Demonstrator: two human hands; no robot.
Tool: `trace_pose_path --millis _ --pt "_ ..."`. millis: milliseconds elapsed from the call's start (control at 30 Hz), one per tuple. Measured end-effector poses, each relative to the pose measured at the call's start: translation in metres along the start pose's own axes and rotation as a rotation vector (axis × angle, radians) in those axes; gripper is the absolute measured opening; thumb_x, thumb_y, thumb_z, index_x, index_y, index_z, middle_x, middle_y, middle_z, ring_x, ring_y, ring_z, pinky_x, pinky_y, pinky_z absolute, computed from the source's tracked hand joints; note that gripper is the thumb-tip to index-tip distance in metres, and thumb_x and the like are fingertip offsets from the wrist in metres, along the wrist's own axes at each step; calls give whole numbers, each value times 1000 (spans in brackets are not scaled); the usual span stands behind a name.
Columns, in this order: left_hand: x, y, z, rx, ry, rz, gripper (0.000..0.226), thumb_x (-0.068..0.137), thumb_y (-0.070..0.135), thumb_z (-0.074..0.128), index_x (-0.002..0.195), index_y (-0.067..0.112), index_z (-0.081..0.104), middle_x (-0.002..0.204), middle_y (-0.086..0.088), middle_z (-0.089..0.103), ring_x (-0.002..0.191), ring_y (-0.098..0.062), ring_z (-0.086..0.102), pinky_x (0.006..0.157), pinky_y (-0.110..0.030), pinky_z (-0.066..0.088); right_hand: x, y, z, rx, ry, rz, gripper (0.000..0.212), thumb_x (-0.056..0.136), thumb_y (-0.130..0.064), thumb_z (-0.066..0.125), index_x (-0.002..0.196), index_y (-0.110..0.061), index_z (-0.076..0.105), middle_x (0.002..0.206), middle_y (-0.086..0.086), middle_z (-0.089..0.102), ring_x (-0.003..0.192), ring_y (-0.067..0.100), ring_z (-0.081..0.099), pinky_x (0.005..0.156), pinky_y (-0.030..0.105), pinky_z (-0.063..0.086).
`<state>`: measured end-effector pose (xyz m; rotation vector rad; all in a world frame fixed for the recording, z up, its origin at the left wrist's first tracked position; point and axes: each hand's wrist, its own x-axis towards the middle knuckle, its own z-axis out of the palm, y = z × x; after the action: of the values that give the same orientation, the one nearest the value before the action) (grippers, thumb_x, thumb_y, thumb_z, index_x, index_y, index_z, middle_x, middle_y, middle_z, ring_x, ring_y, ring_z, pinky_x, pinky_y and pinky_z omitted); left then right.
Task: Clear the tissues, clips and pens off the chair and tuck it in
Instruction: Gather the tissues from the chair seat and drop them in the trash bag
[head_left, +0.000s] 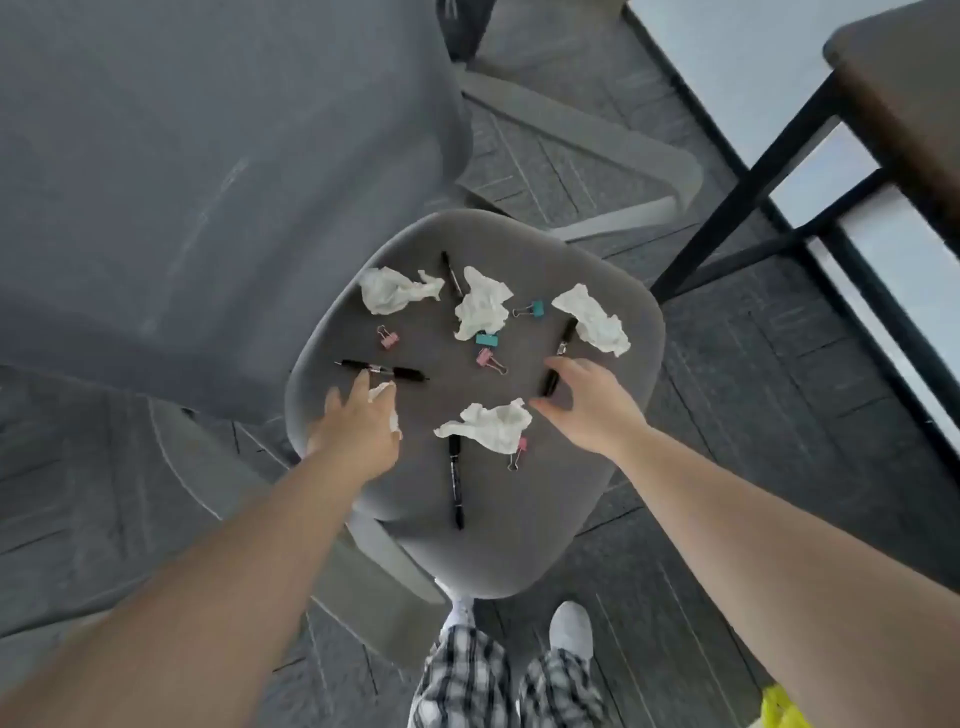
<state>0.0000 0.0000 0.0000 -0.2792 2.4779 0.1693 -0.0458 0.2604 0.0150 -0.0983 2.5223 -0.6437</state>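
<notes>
The grey chair seat lies below me, strewn with several crumpled white tissues, several black pens and pink and teal binder clips. My left hand is at the seat's left edge, curled over a small tissue that peeks out beside it, just short of a black pen. My right hand hovers with spread fingers over the lower end of another pen on the right side. Between my hands lies a tissue.
A large grey desk top fills the upper left, with light grey legs beyond the chair. A dark table on a black frame stands at the right. My plaid trousers and white shoes are below, a yellow object beside them.
</notes>
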Motion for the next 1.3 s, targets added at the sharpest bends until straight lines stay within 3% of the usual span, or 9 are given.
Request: trace_pose_path --millis 300,467,533,633,833,933,1067,1167,1300 --pt "46 -13 26 -71 -78 -49 72 85 30 63 144 33 21 153 -7 11 120 -43 45 96 -46 43 39 -24 67 -335 -208 -153 73 79 -54 65 141 -31 34 139 -3 45 134 24 37 104 43 34" --pt "59 -15 35 15 -87 9 41 84 7 59 122 11 45 124 -13 40 105 -37 53 78 -40 45 57 -26 87 -480 -244 -210 63 86 -27 64 140 -31 32 131 0 49 127 26 43 99 41 35" --pt "62 -15 36 20 -113 9 25 84 0 52 108 7 51 118 -15 44 101 -37 54 76 -40 44 62 -25 89 -476 -213 -215 46 89 -13 54 132 -25 44 121 1 55 120 26 47 95 38 35" --pt "68 -11 28 -18 6 25 25 85 3 48 109 6 48 115 -14 48 103 -37 51 76 -42 43 71 -27 81 -334 -66 -164 27 91 -13 45 115 -14 58 112 6 54 114 28 47 86 37 39" --pt "94 -3 -11 -191 363 71 38 77 -1 47 114 4 49 102 -21 58 90 -34 43 64 -36 32 103 -43 51 -28 239 34 13 89 -8 47 97 0 53 111 14 47 103 34 48 65 34 37" --pt "130 1 -28 -252 365 77 34 82 6 56 114 6 46 116 -20 48 95 -38 51 70 -39 40 131 -46 41 14 258 53 35 86 1 43 119 -9 49 122 11 44 98 35 53 64 35 38" --pt "145 7 -46 -213 356 37 52 78 3 57 126 11 40 130 -17 36 100 -41 55 73 -38 38 142 -61 36 -29 187 22 65 84 3 43 138 -32 36 135 6 36 98 34 55 64 36 44" --pt "156 9 -43 -196 324 57 64 82 8 52 141 19 30 139 -17 28 108 -41 54 85 -41 44 148 -63 46 -37 162 15 63 83 2 44 135 -32 38 137 9 33 95 38 59 64 38 48" --pt "174 11 -32 -157 292 119 73 89 23 54 149 29 12 154 -13 14 121 -36 49 93 -42 45 156 -59 60 -49 159 4 39 90 -12 44 129 -14 42 132 14 35 95 39 59 63 35 40"
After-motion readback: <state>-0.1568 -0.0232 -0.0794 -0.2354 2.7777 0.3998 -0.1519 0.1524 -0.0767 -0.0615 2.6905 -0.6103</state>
